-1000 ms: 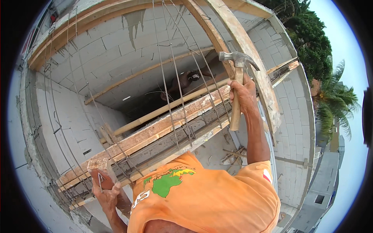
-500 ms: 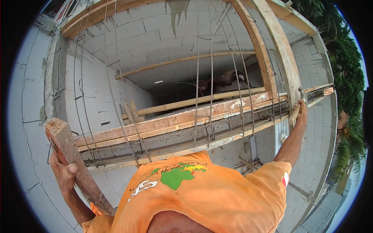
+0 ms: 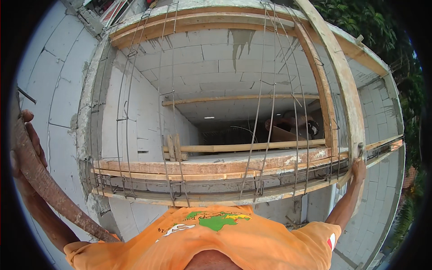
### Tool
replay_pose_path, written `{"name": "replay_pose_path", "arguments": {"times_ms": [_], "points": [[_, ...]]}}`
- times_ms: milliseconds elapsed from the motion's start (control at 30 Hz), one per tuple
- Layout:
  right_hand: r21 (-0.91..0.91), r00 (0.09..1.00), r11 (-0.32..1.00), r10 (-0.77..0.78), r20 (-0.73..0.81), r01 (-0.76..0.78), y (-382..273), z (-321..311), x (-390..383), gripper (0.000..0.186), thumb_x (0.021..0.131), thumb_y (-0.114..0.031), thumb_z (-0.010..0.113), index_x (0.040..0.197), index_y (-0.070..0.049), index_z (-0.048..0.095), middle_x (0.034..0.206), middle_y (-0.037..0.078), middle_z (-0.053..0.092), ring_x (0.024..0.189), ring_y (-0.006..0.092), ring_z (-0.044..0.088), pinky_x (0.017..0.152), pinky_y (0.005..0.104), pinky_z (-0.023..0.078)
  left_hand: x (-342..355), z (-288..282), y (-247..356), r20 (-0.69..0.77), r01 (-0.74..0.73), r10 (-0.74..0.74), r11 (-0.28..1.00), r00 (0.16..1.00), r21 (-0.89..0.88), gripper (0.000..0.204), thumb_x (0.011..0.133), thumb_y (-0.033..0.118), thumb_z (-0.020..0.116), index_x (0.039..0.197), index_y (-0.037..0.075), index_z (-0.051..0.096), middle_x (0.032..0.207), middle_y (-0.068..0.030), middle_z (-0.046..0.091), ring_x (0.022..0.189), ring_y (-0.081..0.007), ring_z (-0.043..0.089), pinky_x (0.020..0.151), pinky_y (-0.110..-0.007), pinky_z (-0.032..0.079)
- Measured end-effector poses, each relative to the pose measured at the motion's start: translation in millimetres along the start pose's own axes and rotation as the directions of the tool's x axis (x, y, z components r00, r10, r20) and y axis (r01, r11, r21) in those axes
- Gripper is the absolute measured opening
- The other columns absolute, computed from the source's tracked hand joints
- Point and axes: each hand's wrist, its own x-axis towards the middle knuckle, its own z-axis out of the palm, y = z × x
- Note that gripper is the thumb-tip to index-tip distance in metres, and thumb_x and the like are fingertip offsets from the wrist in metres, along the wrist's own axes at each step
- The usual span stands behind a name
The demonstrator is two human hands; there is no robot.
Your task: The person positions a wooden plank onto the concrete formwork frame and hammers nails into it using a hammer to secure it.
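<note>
At the far left, my left hand (image 3: 33, 139) is wrapped round a rough, mortar-stained wooden beam (image 3: 58, 191), which slants down to my left shoulder. The beam's upper end reaches the dark rim of the picture. At the right, my right hand (image 3: 358, 170) is closed round a hammer (image 3: 361, 147); its metal head shows above the fist, and part of the wooden handle sticks out below. This hand is against a long pale plank (image 3: 340, 67) that runs away from me.
In front lies a long timber formwork (image 3: 216, 167) with steel rods (image 3: 265, 103) rising from it. Beyond it a deep shaft has block walls (image 3: 207, 58) and bamboo poles (image 3: 252, 146). Another person (image 3: 292, 126) is down inside. Block wall (image 3: 49, 85) stands at left, trees (image 3: 360, 27) at right.
My left hand and the wooden beam have swung outward to the far left. The view has shifted, so the formwork sits farther right and lower. My right hand still grips the hammer by the plank.
</note>
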Motion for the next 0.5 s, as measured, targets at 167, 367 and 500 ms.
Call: {"name": "replay_pose_path", "arguments": {"times_ms": [167,367,500], "points": [[0.080,0.980,0.983,0.174,-0.093,-0.167,-38.7,-48.3,-11.2,0.053,0.097,-0.044,0.051,0.106,0.005,0.070,0.104,0.033,0.068,0.099,0.0523,0.065,0.082,0.0584,0.052,24.0,-6.6,33.1,-0.021,-0.148,0.149,0.988,0.989,0.049,0.112,0.061,0.081,0.075,0.130,-0.004,0.053,0.077,-0.0054,0.057,0.072,-0.0165,0.066,0.064,-0.027,0.058],[0.216,0.896,0.966,-0.034,-0.442,0.143,-79.2,-116.9,-19.6,0.069,0.100,-0.053,0.054,0.136,0.005,0.056,0.122,0.026,0.064,0.112,0.0418,0.063,0.092,0.0486,0.051,60.7,9.4,53.0,0.025,-0.334,0.334,0.942,0.942,0.019,0.108,0.065,0.078,0.073,0.132,-0.005,0.052,0.082,-0.0084,0.058,0.078,-0.0186,0.066,0.068,-0.029,0.058],[0.664,0.912,0.647,-0.127,-0.390,0.374,-206.0,-222.1,-122.6,0.061,0.101,-0.044,0.061,0.138,0.004,0.057,0.109,0.014,0.066,0.100,0.0239,0.063,0.088,0.0416,0.051,80.1,36.8,78.2,0.075,-0.450,0.449,0.893,0.890,-0.002,0.106,0.068,0.077,0.072,0.132,-0.005,0.052,0.086,-0.0103,0.058,0.083,-0.0201,0.065,0.070,-0.031,0.058]]}}
